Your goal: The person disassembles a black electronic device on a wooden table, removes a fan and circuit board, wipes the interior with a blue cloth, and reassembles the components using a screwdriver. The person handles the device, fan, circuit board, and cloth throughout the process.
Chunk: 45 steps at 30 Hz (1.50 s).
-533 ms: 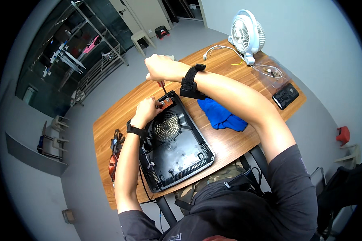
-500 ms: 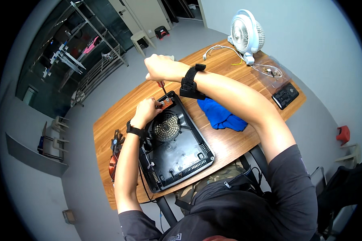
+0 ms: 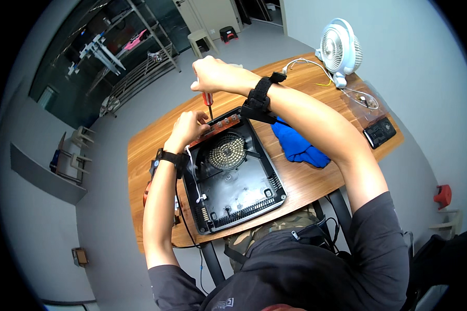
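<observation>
A black plastic appliance housing [image 3: 244, 189] lies open side up on the table, its round vent grille [image 3: 227, 151] toward the far end. Along its far edge runs a narrow reddish-brown circuit board [image 3: 224, 125] with several small round parts. My right hand [image 3: 215, 75] is closed round the red handle of a screwdriver [image 3: 208, 99], which stands nearly upright with its shaft down at the board. With bent fingers, my left hand [image 3: 186, 129] grips the board's left part, next to the screwdriver. A white cable [image 3: 194, 173] trails down the housing's left side.
A blue cloth [image 3: 300, 145] lies right of the housing, partly under my right forearm. Farther right are a white fan [image 3: 340, 49], a clear bag [image 3: 359, 103] with small parts and a black flat device [image 3: 380, 133]. A copper-coloured coil [image 3: 147, 193] shows behind my left forearm.
My view has shifted, so the scene sits farther right. More of the circuit board and the white cable show now. Both hands stay near the board, the screwdriver still in my right.
</observation>
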Available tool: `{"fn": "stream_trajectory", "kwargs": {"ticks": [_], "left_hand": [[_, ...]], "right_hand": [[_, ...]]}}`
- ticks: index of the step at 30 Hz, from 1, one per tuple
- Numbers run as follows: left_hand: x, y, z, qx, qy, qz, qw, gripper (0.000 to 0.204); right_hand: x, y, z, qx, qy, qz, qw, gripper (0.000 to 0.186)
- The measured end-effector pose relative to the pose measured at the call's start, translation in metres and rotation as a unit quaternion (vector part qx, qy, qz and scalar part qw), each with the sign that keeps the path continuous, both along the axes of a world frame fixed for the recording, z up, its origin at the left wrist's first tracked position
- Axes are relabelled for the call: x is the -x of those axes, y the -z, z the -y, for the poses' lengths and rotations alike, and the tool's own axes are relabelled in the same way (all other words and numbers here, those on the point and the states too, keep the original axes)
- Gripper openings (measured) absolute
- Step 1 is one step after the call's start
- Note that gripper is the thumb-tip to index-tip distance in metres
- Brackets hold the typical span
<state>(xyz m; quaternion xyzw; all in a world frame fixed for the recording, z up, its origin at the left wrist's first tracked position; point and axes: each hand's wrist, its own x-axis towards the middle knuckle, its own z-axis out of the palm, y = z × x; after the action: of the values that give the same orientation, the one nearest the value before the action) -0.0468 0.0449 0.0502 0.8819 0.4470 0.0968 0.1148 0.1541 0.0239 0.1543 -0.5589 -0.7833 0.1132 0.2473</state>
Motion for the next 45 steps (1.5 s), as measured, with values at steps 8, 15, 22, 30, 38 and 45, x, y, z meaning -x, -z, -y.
{"fn": "stream_trajectory", "kwargs": {"ticks": [8,15,22,30,38,45], "left_hand": [[0.045,-0.002,0.011,0.012,-0.026,0.013,1.000,0.024],[0.065,-0.009,0.024,0.052,-0.041,0.058,0.996,0.020],[0.069,-0.007,0.027,0.047,-0.057,0.057,0.996,0.021],[0.104,0.012,0.005,0.046,-0.121,-0.067,0.989,0.015],[0.152,0.063,-0.032,0.029,-0.210,-0.230,0.950,0.026],[0.125,0.056,-0.025,0.081,-0.202,-0.257,0.942,0.027]], "right_hand": [[0.042,0.011,-0.013,-0.017,-0.040,-0.014,0.999,0.040],[0.069,0.007,-0.008,-0.065,-0.056,-0.029,0.996,0.035],[0.079,0.006,-0.010,-0.068,-0.077,-0.026,0.994,0.035],[0.072,0.005,-0.010,-0.063,-0.065,-0.017,0.996,0.036],[-0.003,0.003,-0.012,-0.071,-0.021,0.036,0.997,0.044],[-0.068,0.015,-0.013,-0.038,0.051,0.104,0.992,0.052]]}}
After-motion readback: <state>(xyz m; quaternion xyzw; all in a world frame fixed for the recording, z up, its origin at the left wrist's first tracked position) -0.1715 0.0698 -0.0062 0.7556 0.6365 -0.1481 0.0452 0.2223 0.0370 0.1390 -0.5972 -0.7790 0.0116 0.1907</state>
